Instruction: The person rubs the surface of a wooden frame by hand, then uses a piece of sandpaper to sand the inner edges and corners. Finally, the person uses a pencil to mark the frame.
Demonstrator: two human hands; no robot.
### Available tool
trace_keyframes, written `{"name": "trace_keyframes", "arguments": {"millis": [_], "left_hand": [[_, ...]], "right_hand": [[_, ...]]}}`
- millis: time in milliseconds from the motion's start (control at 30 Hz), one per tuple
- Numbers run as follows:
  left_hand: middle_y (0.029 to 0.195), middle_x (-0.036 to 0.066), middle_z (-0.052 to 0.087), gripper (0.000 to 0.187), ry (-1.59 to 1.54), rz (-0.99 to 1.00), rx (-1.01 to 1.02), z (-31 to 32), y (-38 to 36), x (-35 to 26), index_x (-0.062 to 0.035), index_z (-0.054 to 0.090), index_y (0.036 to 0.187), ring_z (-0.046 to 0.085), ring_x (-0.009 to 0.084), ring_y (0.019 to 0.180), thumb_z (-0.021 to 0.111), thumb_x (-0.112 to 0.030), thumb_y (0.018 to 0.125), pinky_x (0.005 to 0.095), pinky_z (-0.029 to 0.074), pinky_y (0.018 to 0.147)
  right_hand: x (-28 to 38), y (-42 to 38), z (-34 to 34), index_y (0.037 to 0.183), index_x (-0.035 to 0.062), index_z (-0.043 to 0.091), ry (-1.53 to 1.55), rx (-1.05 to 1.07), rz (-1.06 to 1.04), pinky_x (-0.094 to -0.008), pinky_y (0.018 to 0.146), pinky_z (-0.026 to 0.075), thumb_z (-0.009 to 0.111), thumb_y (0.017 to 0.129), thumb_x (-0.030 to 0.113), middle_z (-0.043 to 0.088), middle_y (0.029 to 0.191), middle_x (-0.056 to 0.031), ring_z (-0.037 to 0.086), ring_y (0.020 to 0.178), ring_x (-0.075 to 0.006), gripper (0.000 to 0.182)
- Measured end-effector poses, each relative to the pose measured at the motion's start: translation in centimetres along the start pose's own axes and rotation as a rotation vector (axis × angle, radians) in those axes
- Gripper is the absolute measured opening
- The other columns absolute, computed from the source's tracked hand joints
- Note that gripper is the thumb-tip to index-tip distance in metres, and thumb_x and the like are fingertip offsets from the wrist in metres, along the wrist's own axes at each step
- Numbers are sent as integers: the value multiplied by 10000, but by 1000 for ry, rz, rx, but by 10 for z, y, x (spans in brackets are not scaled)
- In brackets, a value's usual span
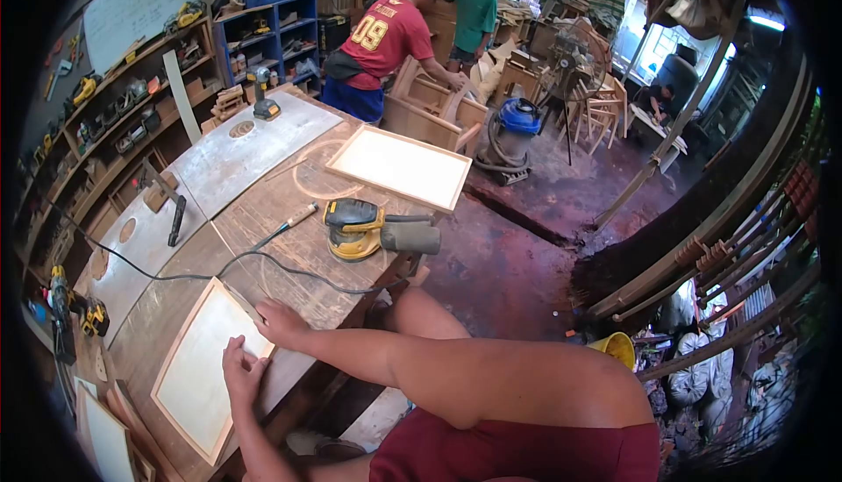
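Observation:
A shallow wood-framed panel [210, 368] with a pale face lies on the near end of the workbench. My left hand [244, 375] rests at its near right edge, with the fingers loosely bent and the thumb apart. Just beyond, my right hand [282, 324] is closed at the panel's far right edge. Its fingers curl inward, and whatever is between them is too small to make out. Past my hands, a yellow and black sander [355, 228] with a dust canister lies on the bench. Near it is a tool with a wooden handle [298, 219].
A second framed panel [403, 166] lies at the bench's far right corner. A black cord [281, 258] crosses the bench. A cordless drill [265, 100] stands farther back. One person in a red shirt [381, 35] bends over wooden furniture [421, 114]. A blue vacuum [517, 118] stands nearby.

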State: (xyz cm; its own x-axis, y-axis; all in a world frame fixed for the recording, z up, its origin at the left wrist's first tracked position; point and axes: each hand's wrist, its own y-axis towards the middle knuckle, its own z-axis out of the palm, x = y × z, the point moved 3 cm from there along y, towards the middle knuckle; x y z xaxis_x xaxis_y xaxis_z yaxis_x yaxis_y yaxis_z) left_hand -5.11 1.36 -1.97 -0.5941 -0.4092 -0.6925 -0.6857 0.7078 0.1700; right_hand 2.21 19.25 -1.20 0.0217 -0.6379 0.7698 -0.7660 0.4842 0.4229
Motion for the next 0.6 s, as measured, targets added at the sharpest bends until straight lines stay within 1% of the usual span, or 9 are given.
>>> {"name": "trace_keyframes", "arguments": {"millis": [133, 200, 300, 367, 533, 600], "left_hand": [[1410, 205, 545, 290, -14, -20, 5, 0, 0, -1, -28, 571, 740, 418, 396, 1393, 848, -95, 685, 479, 293, 1168], [1410, 209, 544, 290, -19, -23, 11, 0, 0, -1, -29, 573, 741, 417, 400, 1393, 849, -95, 683, 479, 292, 1168], [1408, 211, 545, 294, -16, -18, 1, 0, 0, -1, -32, 572, 740, 418, 405, 1391, 852, -95, 679, 485, 285, 1173], [1404, 210, 549, 290, 1, 20, -13, 0, -1, -1, -32, 574, 738, 421, 407, 1387, 851, -99, 681, 494, 271, 1182], [1401, 211, 553, 284, -5, 12, -13, -1, -1, -5, -39, 577, 739, 415, 406, 1393, 849, -103, 687, 500, 256, 1191], [1401, 211, 553, 278, -10, 10, -14, -2, -1, -5, -42, 583, 742, 412, 405, 1397, 848, -105, 688, 499, 254, 1193]], "right_hand": [[0, 0, -1, 911, 20, 533, -7, -2, -20, -488, 820, 464, 669, 854, 178, 559, 942, -177, 559, 955, -394, 216], [0, 0, -1, 958, 28, 535, -2, 57, 30, -491, 887, 462, 660, 856, 165, 570, 1013, -181, 548, 1038, -391, 212], [-2, 1, 2, 958, 24, 537, -18, 73, 48, -491, 885, 462, 653, 861, 172, 570, 1009, -182, 549, 1030, -392, 211], [-2, 1, 1, 956, 24, 538, -18, 73, 44, -490, 883, 462, 650, 863, 174, 570, 1006, -183, 551, 1024, -392, 209], [-4, 1, 4, 947, 23, 539, -9, 57, 25, -488, 876, 464, 646, 865, 174, 570, 997, -184, 555, 1006, -391, 202], [-5, 2, 6, 933, 22, 534, -22, 33, 15, -487, 825, 467, 658, 866, 187, 565, 956, -181, 563, 961, -394, 217]]}}
